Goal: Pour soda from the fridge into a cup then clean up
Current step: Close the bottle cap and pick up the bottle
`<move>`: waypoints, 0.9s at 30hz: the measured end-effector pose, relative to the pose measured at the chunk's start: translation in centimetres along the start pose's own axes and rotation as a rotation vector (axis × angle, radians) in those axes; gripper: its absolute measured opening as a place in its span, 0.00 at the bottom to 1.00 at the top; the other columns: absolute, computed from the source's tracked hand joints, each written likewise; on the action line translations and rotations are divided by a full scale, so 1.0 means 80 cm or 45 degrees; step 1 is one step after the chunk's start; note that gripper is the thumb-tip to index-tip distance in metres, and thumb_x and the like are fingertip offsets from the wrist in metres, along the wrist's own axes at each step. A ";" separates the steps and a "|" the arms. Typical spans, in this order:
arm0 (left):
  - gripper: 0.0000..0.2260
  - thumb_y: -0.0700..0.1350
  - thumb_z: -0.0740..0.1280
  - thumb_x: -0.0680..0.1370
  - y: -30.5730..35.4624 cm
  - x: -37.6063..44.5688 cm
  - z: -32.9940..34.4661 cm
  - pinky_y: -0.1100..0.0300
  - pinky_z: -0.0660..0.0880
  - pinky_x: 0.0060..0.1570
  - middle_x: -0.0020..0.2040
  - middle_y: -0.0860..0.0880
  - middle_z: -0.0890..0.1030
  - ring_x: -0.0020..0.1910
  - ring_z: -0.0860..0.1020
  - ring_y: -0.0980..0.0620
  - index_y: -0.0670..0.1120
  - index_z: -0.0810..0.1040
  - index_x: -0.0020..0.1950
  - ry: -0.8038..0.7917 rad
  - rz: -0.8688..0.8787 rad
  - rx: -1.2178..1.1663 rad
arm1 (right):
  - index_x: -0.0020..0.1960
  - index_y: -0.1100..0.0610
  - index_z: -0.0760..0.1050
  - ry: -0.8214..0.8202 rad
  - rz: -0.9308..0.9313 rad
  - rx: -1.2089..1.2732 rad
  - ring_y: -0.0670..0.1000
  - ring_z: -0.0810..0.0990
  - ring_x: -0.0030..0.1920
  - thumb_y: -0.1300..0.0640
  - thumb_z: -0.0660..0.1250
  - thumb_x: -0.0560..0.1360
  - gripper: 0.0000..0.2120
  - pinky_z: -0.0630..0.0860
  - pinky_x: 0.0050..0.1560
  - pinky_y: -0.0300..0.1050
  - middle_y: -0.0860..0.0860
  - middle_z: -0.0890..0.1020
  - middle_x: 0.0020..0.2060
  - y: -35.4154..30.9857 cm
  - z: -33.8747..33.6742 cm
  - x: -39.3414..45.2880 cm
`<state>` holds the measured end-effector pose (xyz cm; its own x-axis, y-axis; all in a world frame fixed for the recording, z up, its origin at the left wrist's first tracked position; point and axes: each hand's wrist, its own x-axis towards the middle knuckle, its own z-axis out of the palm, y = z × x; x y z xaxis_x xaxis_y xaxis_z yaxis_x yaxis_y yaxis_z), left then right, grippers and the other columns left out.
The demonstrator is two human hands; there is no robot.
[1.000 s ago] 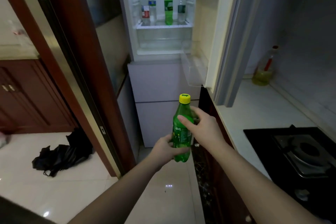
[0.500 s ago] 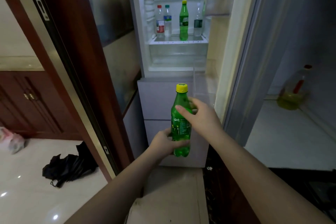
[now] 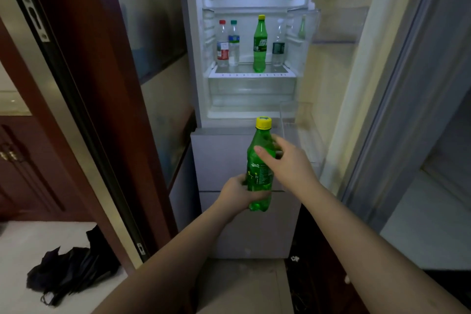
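I hold a green soda bottle [image 3: 259, 173] with a yellow cap upright in front of the open fridge [image 3: 251, 94]. My left hand [image 3: 238, 192] grips its lower part. My right hand [image 3: 286, 160] wraps its upper body below the neck. Inside the fridge, on a lit shelf, stand a second green soda bottle [image 3: 260, 44], two clear bottles [image 3: 228, 43] at the left and one clear bottle [image 3: 278, 46] at the right. No cup is in view.
The fridge door [image 3: 339, 79] stands open to the right with clear door bins. A dark wooden door frame [image 3: 102, 99] runs along the left. A black bag [image 3: 68, 270] lies on the pale floor at lower left. A white counter [image 3: 438, 219] is at the right.
The view has moved closer to the fridge and swung left, so the stove and oil bottle dropped out of sight. Both hands keep the same hold on the bottle.
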<state>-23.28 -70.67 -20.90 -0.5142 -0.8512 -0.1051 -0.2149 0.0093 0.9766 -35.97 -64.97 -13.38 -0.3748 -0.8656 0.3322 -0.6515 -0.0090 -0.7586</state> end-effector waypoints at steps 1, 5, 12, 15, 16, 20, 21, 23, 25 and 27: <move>0.23 0.47 0.79 0.68 0.002 0.009 -0.003 0.53 0.82 0.48 0.54 0.50 0.83 0.50 0.82 0.51 0.48 0.79 0.61 -0.005 0.015 0.007 | 0.64 0.46 0.74 0.018 0.003 -0.002 0.47 0.82 0.50 0.33 0.65 0.70 0.28 0.79 0.53 0.49 0.47 0.83 0.53 -0.001 0.002 0.007; 0.23 0.46 0.78 0.68 0.009 0.036 -0.011 0.52 0.81 0.52 0.52 0.52 0.83 0.51 0.81 0.53 0.48 0.79 0.61 -0.051 0.070 -0.002 | 0.65 0.46 0.73 0.069 0.005 -0.057 0.49 0.81 0.53 0.38 0.67 0.73 0.23 0.78 0.53 0.47 0.47 0.83 0.54 -0.007 0.004 0.026; 0.22 0.45 0.78 0.68 0.014 0.058 -0.011 0.49 0.80 0.53 0.54 0.50 0.83 0.53 0.81 0.52 0.48 0.79 0.61 -0.120 0.121 -0.033 | 0.64 0.45 0.73 0.162 0.008 -0.107 0.50 0.81 0.53 0.39 0.66 0.73 0.22 0.77 0.52 0.45 0.48 0.83 0.53 -0.010 0.001 0.041; 0.22 0.45 0.78 0.68 0.016 0.064 -0.013 0.50 0.81 0.51 0.54 0.49 0.83 0.52 0.82 0.52 0.48 0.79 0.61 -0.116 0.117 -0.040 | 0.64 0.45 0.73 0.170 0.000 -0.110 0.50 0.81 0.52 0.40 0.66 0.74 0.21 0.75 0.49 0.42 0.47 0.83 0.53 -0.009 -0.001 0.046; 0.22 0.45 0.78 0.69 0.017 0.064 -0.013 0.51 0.82 0.50 0.54 0.49 0.83 0.52 0.82 0.52 0.48 0.79 0.61 -0.116 0.115 -0.042 | 0.64 0.45 0.74 0.169 0.001 -0.106 0.50 0.81 0.51 0.40 0.65 0.74 0.20 0.75 0.49 0.42 0.47 0.83 0.52 -0.008 -0.001 0.048; 0.21 0.46 0.78 0.68 0.022 0.066 -0.004 0.51 0.82 0.48 0.53 0.50 0.83 0.51 0.82 0.51 0.49 0.80 0.59 -0.110 0.098 -0.050 | 0.62 0.45 0.74 0.189 0.007 -0.130 0.51 0.82 0.49 0.38 0.64 0.74 0.20 0.78 0.49 0.48 0.47 0.83 0.49 -0.002 -0.004 0.057; 0.20 0.45 0.78 0.69 0.024 0.066 0.000 0.51 0.82 0.48 0.52 0.50 0.83 0.51 0.82 0.51 0.49 0.80 0.59 -0.110 0.103 -0.048 | 0.61 0.45 0.74 0.198 0.014 -0.148 0.51 0.81 0.48 0.37 0.63 0.74 0.19 0.78 0.48 0.47 0.47 0.83 0.49 -0.001 -0.006 0.059; 0.18 0.45 0.78 0.69 0.031 0.068 0.008 0.54 0.82 0.47 0.52 0.51 0.83 0.50 0.83 0.51 0.50 0.80 0.58 -0.118 0.111 -0.050 | 0.58 0.45 0.74 0.218 0.019 -0.189 0.53 0.81 0.48 0.37 0.62 0.74 0.18 0.77 0.47 0.48 0.47 0.83 0.47 0.003 -0.013 0.063; 0.17 0.44 0.78 0.70 0.039 0.070 0.016 0.58 0.82 0.43 0.51 0.52 0.83 0.48 0.83 0.52 0.49 0.80 0.57 -0.125 0.110 -0.052 | 0.56 0.46 0.74 0.230 0.021 -0.227 0.55 0.81 0.48 0.37 0.61 0.74 0.17 0.77 0.47 0.49 0.48 0.83 0.47 0.005 -0.022 0.066; 0.18 0.45 0.78 0.70 0.045 0.074 0.025 0.58 0.82 0.42 0.51 0.52 0.83 0.48 0.83 0.52 0.49 0.80 0.58 -0.128 0.108 -0.049 | 0.56 0.46 0.74 0.228 0.010 -0.251 0.55 0.81 0.49 0.37 0.61 0.74 0.17 0.76 0.46 0.47 0.49 0.83 0.47 0.007 -0.030 0.071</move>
<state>-28.77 -74.64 -18.36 -0.6104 -0.7912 -0.0382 -0.1362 0.0574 0.9890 -40.04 -68.64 -10.53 -0.4794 -0.7627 0.4341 -0.7577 0.1102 -0.6432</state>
